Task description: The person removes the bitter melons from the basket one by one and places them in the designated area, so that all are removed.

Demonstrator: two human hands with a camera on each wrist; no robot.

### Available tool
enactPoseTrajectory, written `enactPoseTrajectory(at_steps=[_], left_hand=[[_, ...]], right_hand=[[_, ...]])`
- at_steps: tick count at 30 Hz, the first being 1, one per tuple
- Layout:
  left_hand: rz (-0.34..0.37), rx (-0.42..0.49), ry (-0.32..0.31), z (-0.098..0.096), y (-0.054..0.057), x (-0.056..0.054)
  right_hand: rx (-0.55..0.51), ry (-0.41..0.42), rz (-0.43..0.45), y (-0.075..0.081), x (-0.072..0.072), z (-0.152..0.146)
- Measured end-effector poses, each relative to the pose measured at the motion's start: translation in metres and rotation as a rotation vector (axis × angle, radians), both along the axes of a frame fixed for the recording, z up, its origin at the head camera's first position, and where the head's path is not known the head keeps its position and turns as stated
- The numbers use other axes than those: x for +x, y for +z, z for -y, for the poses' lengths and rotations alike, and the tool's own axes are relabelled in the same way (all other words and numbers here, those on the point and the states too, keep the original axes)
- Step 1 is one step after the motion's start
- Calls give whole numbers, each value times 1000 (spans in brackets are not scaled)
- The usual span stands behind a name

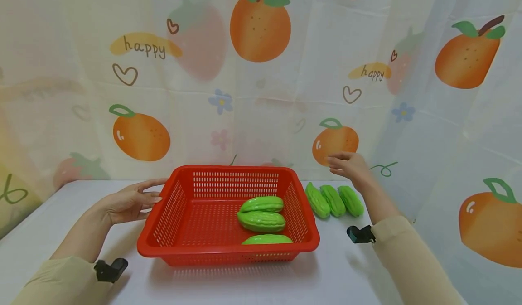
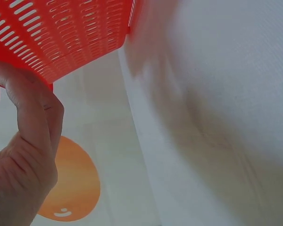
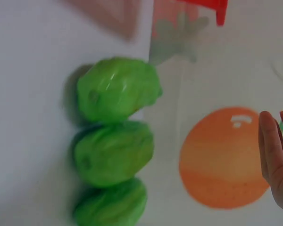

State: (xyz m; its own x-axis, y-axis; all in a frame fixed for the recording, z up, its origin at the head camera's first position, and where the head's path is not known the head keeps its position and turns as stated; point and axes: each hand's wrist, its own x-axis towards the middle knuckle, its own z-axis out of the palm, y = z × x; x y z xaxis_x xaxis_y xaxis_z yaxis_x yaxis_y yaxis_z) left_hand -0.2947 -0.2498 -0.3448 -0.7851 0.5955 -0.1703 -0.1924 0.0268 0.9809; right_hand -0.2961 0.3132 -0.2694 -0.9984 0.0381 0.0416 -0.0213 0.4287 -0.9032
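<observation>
A red plastic basket [image 1: 228,250] with slotted walls stands on the white table. My left hand [image 1: 130,201] grips its left rim, and the left wrist view shows the bent fingers [image 2: 35,110] against the slotted wall. Inside the basket, toward its right side, lie three green bitter melons [image 1: 262,222], the nearest partly hidden by the front rim. Three more bitter melons [image 1: 333,200] lie side by side on the table, right of the basket. Above them my right hand [image 1: 346,167] is raised, its fingers loosely extended and holding nothing.
The white table [image 1: 228,289] ends at a hanging cloth [image 1: 261,114] printed with oranges, strawberries and the word happy. Small black devices [image 1: 360,234] are worn at both sleeve cuffs.
</observation>
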Motion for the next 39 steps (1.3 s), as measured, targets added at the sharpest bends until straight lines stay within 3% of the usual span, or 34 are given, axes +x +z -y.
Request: enactPoseTrajectory(at_steps=[9, 16, 32, 39], left_hand=[[-13, -27, 23, -1, 1, 0], [-17, -24, 19, -1, 1, 2], [-17, 21, -22, 0, -1, 1], [-16, 0, 6, 0, -2, 1]], right_hand=[[-30, 95, -70, 20, -6, 44], [-66, 111, -102, 31, -12, 74], [-230, 180, -72, 30, -22, 126], [-263, 191, -53, 24, -24, 145]])
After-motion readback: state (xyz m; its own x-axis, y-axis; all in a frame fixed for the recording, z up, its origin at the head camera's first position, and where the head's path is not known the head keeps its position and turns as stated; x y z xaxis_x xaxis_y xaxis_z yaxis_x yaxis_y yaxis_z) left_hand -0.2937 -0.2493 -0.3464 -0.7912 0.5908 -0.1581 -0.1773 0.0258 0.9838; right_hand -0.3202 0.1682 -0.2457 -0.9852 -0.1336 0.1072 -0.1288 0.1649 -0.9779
